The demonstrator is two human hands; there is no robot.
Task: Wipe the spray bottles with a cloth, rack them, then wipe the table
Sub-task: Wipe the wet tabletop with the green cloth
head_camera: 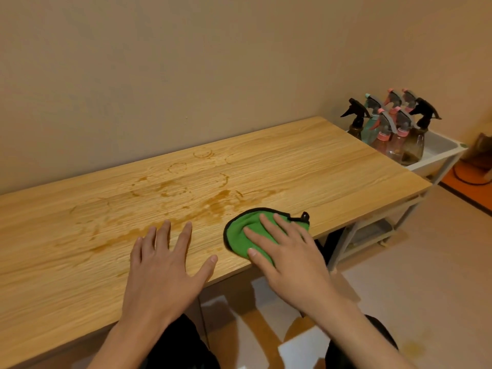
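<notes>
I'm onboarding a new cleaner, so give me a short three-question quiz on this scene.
1. True or false: the right hand presses the rounded green black-edged cloth flat on the light wooden table.
2. The plastic spray bottles stand: A) on the table, B) in the white rack tray beside it, C) on the floor.
3. Short answer: what on the table needs wiping?
Key: 1 true; 2 B; 3 brown rings and smears.

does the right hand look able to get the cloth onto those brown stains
Probably yes: the right hand presses the green cloth flat on the table, the brown stains start just beyond the cloth, and only bare wood lies between.
</notes>
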